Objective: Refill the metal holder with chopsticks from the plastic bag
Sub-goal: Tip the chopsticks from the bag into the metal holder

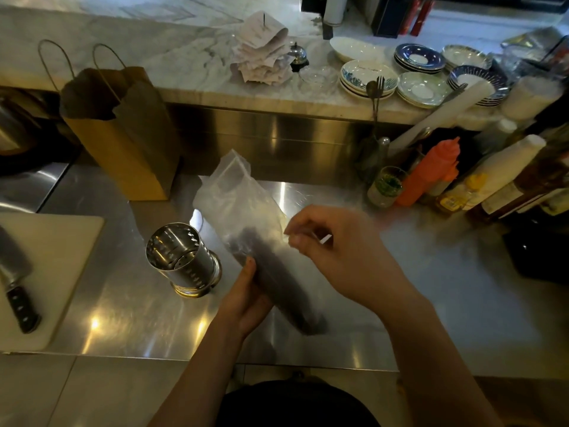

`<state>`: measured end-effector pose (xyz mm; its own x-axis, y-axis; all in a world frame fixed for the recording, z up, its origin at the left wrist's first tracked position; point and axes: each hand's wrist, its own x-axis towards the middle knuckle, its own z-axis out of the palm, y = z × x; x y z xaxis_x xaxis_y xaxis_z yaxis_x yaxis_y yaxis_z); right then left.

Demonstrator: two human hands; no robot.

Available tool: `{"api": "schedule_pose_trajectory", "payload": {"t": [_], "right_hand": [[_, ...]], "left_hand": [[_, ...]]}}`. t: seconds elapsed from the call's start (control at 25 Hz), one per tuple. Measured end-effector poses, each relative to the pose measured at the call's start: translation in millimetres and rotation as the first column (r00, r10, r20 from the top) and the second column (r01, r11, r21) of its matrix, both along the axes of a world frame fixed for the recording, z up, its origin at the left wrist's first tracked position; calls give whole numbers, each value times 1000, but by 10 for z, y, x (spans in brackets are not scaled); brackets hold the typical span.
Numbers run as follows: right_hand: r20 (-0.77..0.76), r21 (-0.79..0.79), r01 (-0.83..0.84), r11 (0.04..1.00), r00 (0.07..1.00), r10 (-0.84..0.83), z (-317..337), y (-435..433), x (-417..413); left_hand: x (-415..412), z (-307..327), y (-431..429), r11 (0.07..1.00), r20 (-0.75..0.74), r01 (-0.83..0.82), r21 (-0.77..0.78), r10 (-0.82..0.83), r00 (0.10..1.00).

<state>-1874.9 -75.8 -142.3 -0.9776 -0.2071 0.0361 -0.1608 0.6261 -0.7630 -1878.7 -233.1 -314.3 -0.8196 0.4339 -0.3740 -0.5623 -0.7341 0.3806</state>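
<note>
A clear plastic bag [237,204] tilts over the steel counter, with a bundle of dark chopsticks [277,278] inside its lower half. My left hand [246,294] grips the bag and bundle from below. My right hand [335,248] hovers at the bag's right side, fingers curled, pinching the plastic near the top of the bundle. The metal holder [181,257], a perforated steel cylinder, stands upright and looks empty just left of the bag.
A brown paper bag [129,134] stands behind the holder. A white cutting board [61,272] with a knife [18,288] lies at left. Sauce bottles [431,174] and a glass jar crowd the right side. Stacked plates [369,78] sit on the marble ledge.
</note>
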Motion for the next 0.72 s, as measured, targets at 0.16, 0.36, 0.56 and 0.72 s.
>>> {"api": "schedule_pose_trajectory", "payload": {"t": [0.16,0.36,0.56,0.72], "right_hand": [[-39,63,36,997,999,-34,-84,112,-34],[29,64,54,996,998,-56,-173,326,-112],[175,-44,-49,998,983,56,-303,589,-165],[237,-199,-83,976,963,131,-417,742,-162]], "left_hand": [[-39,-1,123,1000,22,-4,-23,5,1000],[29,-63,249,991,73,-22,-135,32,997],[114,-49,315,967,127,-164,-193,190,973],[178,-50,339,928,156,-338,-158,361,919]]}}
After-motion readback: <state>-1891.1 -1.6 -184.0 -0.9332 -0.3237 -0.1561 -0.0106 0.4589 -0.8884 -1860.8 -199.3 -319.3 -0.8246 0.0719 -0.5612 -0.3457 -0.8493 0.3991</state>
